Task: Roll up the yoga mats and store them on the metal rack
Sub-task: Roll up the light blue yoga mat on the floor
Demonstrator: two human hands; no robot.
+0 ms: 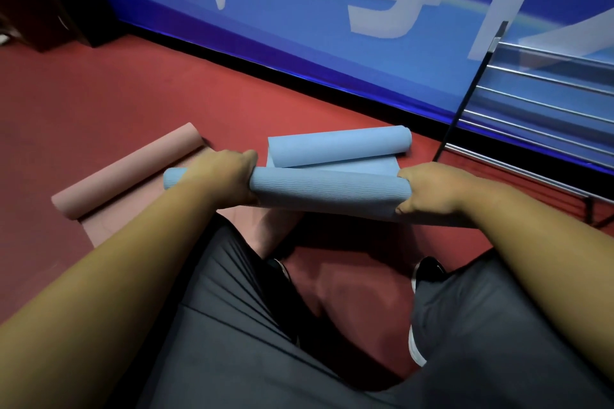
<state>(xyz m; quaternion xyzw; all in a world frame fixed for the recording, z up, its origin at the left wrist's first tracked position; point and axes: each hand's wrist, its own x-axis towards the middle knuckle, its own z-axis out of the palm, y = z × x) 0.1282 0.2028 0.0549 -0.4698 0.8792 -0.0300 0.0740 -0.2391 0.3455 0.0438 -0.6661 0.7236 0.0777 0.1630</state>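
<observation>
Far L: pink mat [129, 173] on the red floor [99, 93], lying diagonally. Its far part is rolled into a tube, and its flat tail runs back twd the person and under the L arm. Next, the left hand [226, 176] comes in over the top of the rolled blue mat [325, 192], fingers curled round it and thumb on the far side, gripping a bit in from the L end so that a short stub of roll sticks out past the knuckles. This mat is fully rolled w/ its ribbed side out. It lies roughly horiz. across the view in front of the knees, btwn both hands. It looks raised off the floor, but can't tell for sure. Just behind it, on the floor, is a second blue mat [342, 144], smooth side out and only partly rolled, w/ a flat strip of it showing btwn the two rolls. The right hand [428, 191] clamps the R end of the held roll, fingers wrapped round it and covering the end. Far R: metal rack [538, 103] w/ shiny horiz. bars and a dark slanted upright, standing agst the blue banner [282, 20] w/ large white characters. It's near the mats but not touching them, and no mat shows on the part in view. Bottom: dark trousers [232, 342] and a black shoe w/ white sole [428, 271] on the floor.
</observation>
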